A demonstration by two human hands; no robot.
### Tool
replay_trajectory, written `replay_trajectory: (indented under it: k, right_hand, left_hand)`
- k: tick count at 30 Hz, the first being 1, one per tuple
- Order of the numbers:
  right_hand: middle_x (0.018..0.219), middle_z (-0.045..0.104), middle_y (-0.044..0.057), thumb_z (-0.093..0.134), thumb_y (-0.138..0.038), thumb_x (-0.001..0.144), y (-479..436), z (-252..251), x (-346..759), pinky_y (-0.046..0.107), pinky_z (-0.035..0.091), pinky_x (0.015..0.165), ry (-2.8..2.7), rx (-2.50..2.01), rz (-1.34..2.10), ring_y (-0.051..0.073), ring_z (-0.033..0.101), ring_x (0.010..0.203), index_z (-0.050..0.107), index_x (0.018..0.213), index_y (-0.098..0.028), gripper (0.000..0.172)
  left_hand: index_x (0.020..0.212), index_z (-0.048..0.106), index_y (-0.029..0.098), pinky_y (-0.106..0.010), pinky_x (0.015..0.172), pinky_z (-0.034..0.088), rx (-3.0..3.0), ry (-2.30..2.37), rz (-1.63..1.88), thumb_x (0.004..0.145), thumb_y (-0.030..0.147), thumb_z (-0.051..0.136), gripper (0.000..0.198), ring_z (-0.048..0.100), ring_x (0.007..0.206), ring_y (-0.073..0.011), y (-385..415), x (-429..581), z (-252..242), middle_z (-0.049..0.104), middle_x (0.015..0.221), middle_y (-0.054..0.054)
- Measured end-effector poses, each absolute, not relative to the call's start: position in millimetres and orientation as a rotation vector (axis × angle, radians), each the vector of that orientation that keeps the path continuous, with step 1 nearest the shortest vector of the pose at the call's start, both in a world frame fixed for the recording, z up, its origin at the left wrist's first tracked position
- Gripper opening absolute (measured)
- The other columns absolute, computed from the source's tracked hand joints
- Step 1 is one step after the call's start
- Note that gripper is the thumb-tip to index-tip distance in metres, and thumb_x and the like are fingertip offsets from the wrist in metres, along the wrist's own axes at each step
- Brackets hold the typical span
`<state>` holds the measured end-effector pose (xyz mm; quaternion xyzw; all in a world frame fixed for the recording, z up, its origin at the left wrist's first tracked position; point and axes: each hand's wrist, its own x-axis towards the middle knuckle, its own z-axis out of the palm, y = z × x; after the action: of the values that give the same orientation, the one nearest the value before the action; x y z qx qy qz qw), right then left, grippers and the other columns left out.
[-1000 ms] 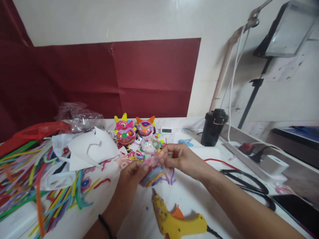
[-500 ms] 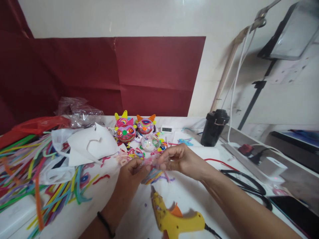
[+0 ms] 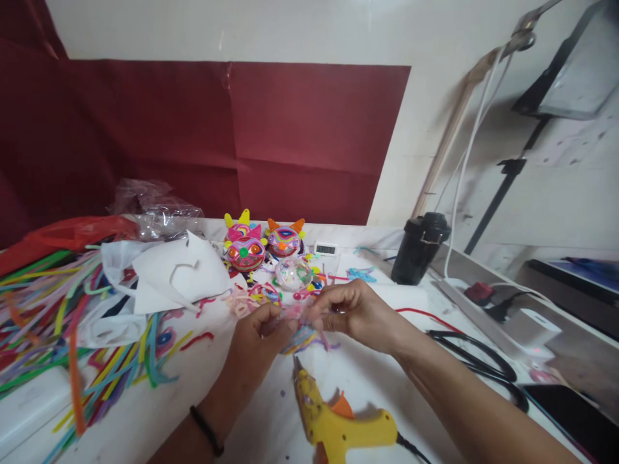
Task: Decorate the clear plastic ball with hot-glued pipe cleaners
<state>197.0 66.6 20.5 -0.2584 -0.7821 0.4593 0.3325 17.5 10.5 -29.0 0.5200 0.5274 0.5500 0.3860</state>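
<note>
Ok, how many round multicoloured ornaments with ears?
3: yellow-eared ornament behind, pink-eared ornament in front of it, orange-eared ornament to their right; more could be hidden.

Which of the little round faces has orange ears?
The rightmost face, decorated with an orange nose too. The front-left face's are pink; the back-left face's are yellow.
</note>
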Motion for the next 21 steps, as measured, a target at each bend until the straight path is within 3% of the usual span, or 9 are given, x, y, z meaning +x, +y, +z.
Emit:
replay_trajectory:
  k: [8,21]
  right_hand:
    - [0.066,0.068,0.004,0.070,-0.018,0.070,69.0,18.7,197.0,0.027,0.047,0.059,-2.054,-0.630,1.085,0.015,0.060,0.061,0.075,0.067,-0.016,0.007]
    - [0.064,0.064,0.001,0.068,-0.006,0.065,61.9,14.7,192.5,0.024,0.043,0.053,-2.035,-0.795,1.038,0.013,0.056,0.057,0.075,0.065,-0.016,0.013]
  left_hand:
    - [0.062,0.055,0.017,-0.023,0.052,0.033,1.265,1.301,1.420,0.067,0.036,0.071,0.025,0.042,0.056,-0.0117,10.7,17.8,-29.1,0.046,0.057,0.005]
    - [0.052,0.047,0.018,-0.020,0.045,0.027,1.207,1.338,1.480,0.058,0.029,0.075,0.031,0.033,0.048,-0.0077,10.1,20.4,-24.9,0.036,0.050,0.008]
